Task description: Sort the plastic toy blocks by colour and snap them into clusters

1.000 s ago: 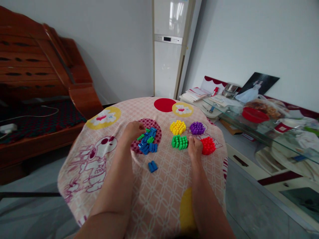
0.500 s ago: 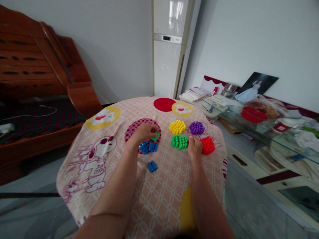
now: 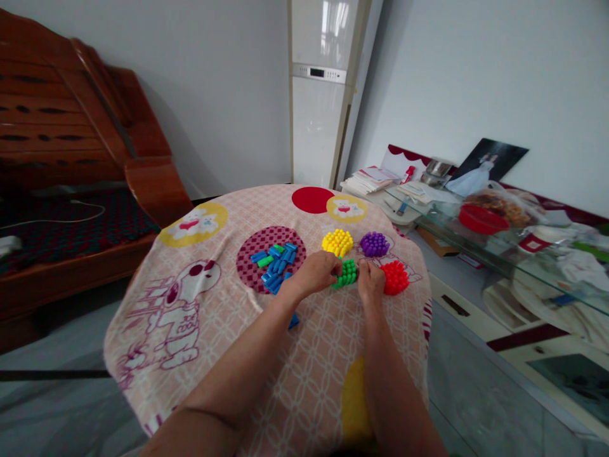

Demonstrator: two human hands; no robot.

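A round table under a pink cartoon cloth [image 3: 204, 298] carries sorted clusters of small plastic pegs: yellow [image 3: 337, 242], purple [image 3: 373, 244], red [image 3: 394, 277] and green [image 3: 349, 271]. A loose pile of mostly blue pegs with a few green ones [image 3: 275, 261] lies on a maroon circle. My left hand [image 3: 318, 271] is closed at the left side of the green cluster, fingers pinched together; what it holds is hidden. My right hand [image 3: 370, 282] is curled against the right side of the green cluster, touching it. A blue peg [image 3: 294, 320] peeks out beside my left forearm.
A wooden bench [image 3: 71, 158] stands at the left. A tall white air conditioner [image 3: 321, 95] is at the back. A glass-topped unit [image 3: 480, 235] at the right carries papers, a red bowl [image 3: 481, 219], a photo and other clutter. Grey floor surrounds the table.
My left hand has moved right from the blue pile to the green cluster, uncovering the pile. The right hand has stayed at the green cluster.
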